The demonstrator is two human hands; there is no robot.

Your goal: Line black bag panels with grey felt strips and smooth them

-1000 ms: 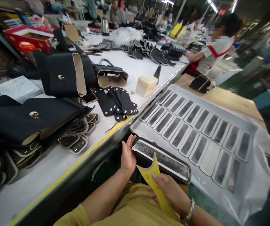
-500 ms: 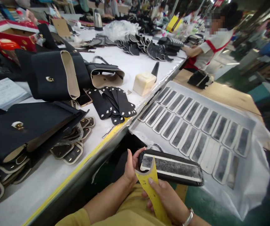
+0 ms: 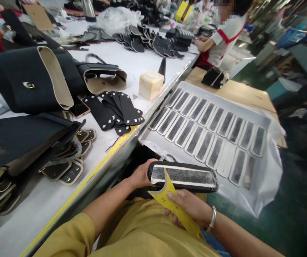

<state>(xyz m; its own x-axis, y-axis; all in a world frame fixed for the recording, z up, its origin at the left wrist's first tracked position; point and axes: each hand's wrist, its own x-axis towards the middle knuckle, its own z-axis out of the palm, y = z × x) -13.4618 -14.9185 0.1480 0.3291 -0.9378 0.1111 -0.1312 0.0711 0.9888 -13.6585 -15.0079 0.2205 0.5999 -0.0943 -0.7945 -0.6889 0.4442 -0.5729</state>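
My left hand (image 3: 142, 174) is wrapped round the left end of a black handbag (image 3: 182, 187), its fingers partly hidden behind it. The bag lies on its side over my lap, with its long narrow base turned up: a rough grey panel edged by white strips. In my right hand (image 3: 189, 203) is a flat yellow strip (image 3: 179, 211), pinched between thumb and fingers. Its pointed, hollow-curved end overlaps the bag's near left edge; whether it touches cannot be made out. A small handle loop (image 3: 167, 157) rises behind the bag.
To the right, a white-lined tray (image 3: 272, 123) holds rows of pale-edged grey panels (image 3: 214, 150). On the table (image 3: 89, 187) are black bags (image 3: 25, 80), black tabs (image 3: 124, 109), a phone (image 3: 80, 108) and a cream block-shaped container (image 3: 150, 85). Another person (image 3: 224, 39) works at the far right.
The view has swung so that the table and tray sit further left and higher. My left hand's raised thumb and fingers have closed round the bag's end. The yellow strip stays in my right hand.
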